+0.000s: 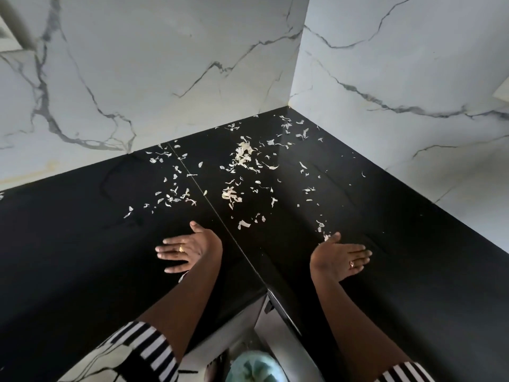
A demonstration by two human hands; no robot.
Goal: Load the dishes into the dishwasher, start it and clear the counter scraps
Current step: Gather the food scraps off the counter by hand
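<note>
Both hands out over the black worktop (pixel 68 230) — left hand (pixel 187 250) and right hand (pixel 340 257), each grip wide, fingers straight, holding nothing. The pale scraps (pixel 243 154) lie scattered ahead toward the corner, none gathered — clearing looks barely begun. The dishwasher and dishes are out of view.

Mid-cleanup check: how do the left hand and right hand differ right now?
The left hand points its fingers left; the right hand points its fingers right. The left hand is left of the counter seam, the right hand on the other side of it. The right hand's thumb lies beside the nearest scraps; the left hand is apart from any. Both are open, hold nothing and wear a ring.
</note>
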